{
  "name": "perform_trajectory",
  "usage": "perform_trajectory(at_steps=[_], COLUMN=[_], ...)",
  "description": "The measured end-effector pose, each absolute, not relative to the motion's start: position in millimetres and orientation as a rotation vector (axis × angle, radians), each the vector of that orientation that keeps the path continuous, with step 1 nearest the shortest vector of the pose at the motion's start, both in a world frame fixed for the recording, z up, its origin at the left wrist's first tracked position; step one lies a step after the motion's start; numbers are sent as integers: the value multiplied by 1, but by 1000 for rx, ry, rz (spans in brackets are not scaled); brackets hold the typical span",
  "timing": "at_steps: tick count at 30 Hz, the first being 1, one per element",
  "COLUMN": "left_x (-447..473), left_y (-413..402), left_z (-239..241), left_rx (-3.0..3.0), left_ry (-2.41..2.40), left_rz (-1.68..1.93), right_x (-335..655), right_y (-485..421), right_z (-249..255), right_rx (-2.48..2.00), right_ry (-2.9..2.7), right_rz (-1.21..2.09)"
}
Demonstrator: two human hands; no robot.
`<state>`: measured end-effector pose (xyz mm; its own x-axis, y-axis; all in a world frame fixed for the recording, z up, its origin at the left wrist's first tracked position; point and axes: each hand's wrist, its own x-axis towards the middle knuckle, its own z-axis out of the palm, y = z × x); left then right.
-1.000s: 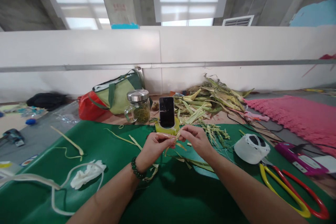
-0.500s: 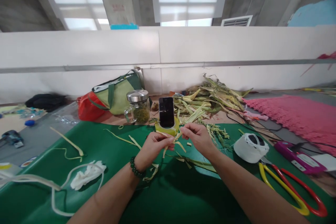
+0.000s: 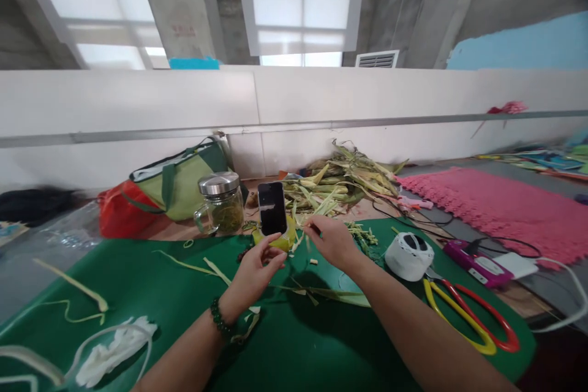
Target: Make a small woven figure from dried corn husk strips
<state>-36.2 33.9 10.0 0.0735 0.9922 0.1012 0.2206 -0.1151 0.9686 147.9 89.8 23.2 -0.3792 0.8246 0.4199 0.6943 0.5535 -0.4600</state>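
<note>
My left hand [image 3: 257, 269], a green bead bracelet at its wrist, hovers in front of the phone [image 3: 272, 208]. Its fingers are apart and nothing lies in them. To its right, my right hand [image 3: 333, 244] pinches a small piece of pale corn husk [image 3: 297, 239], which hangs below the fingertips. The phone leans upright on a yellow holder [image 3: 278, 241]. Under and between the hands, a long green husk strip [image 3: 331, 293] and thinner scraps lie on the green mat [image 3: 294, 349].
Behind stands a pile of corn husks [image 3: 344, 174], with a lidded glass jar [image 3: 222, 205] and a green bag [image 3: 184, 180] to the left. At right are a white roll [image 3: 408, 256], red-and-yellow-handled scissors [image 3: 482, 324], a purple device [image 3: 478, 264] and pink cloth [image 3: 496, 202].
My left hand has let go of the husk strips and moved apart from my right hand, its fingers opening. My right hand still pinches husk. The view has swung slightly right and up.
</note>
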Motion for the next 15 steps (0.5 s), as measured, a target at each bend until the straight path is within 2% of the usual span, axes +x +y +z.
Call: perform_trajectory(at_steps=[2,4,10,15], left_x=[-38,-38,-40,-44], left_y=[36,36,37,40], left_z=[6,4,4,-1], left_rx=[1584,1682,1894,2071], left_ry=[1323,1379,1438,1513], left_rz=[1145,1124,1079,1056], right_x=[153,155,157,164], right_y=[98,105,108,113], right_z=[21,17,16,40], right_rx=[-1450,-1583,-1600,-1764], right_ry=[-2290,-2386,-2448,-2323], right_rz=[102,92,113,10])
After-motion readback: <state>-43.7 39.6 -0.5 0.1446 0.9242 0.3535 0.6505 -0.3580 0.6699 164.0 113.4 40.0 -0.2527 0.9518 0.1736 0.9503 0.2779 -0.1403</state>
